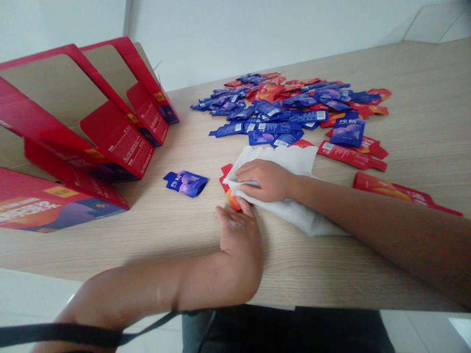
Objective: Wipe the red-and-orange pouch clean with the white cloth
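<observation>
My right hand (267, 179) presses a white cloth (294, 162) down onto a red pouch (228, 189) lying on the wooden table (331, 264); its fingers are curled over the cloth. My left hand (237, 233) rests on the table just in front, fingertips pinching the near edge of that red pouch. A single blue pouch (186, 183) lies alone to the left of both hands.
A large heap of blue and red pouches (290, 110) covers the table beyond the cloth. More red pouches (390, 190) lie to the right. Several open red cardboard boxes (73, 137) stand at the left. The table's near edge is close to my body.
</observation>
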{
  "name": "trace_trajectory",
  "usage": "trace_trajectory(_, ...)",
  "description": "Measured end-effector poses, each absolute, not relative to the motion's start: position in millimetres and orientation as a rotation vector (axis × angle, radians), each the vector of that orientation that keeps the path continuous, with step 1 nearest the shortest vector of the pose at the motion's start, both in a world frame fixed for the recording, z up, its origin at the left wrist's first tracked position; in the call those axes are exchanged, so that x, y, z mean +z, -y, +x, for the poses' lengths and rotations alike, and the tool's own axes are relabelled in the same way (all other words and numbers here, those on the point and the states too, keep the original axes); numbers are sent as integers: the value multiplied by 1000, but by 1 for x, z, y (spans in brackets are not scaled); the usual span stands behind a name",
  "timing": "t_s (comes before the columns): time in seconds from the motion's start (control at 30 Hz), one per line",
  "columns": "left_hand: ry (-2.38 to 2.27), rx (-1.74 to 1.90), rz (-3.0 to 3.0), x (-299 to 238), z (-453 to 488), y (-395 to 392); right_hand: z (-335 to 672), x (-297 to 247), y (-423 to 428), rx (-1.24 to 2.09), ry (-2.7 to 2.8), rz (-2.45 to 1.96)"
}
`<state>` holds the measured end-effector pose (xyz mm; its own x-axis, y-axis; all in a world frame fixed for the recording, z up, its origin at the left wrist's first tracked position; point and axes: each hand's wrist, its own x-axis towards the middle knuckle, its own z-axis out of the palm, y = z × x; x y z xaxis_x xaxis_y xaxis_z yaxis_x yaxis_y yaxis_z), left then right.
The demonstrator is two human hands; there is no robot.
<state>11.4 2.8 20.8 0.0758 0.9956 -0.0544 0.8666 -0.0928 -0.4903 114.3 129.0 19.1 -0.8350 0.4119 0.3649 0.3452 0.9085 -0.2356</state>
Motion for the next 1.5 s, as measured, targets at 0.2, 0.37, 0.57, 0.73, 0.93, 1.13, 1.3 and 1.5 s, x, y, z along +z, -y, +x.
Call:
trace_trajectory(0.2, 1850, 520, -2016, 19, 10, -3, 114, 18, -131, 220, 2611, -692)
trace_trajectory(0.37, 1809, 559, -1995, 17, 9, -2, 115, 18, -132, 207, 2605, -715)
trace_trajectory(0.57, 1775, 587, -1996, 16, 9, -2, 115, 19, -129, 234, 2650, -563)
trace_trajectory(0.73, 1761, 568, -1987, 15, 9, -2, 115, 20, -129, 240, 2663, -509)
trace_trajectory(0.93, 1766, 654, -1960, 15, 10, -3, 115, 18, -132, 222, 2617, -674)
trace_trajectory(1.13, 1722, 681, -1960, 16, 10, -3, 115, 16, -133, 216, 2589, -724)
trace_trajectory(1.3, 1705, 653, -1942, 15, 8, -2, 115, 17, -131, 241, 2637, -518)
trace_trajectory(1.5, 1712, 632, -1958, 15, 9, -1, 114, 18, -131, 235, 2611, -618)
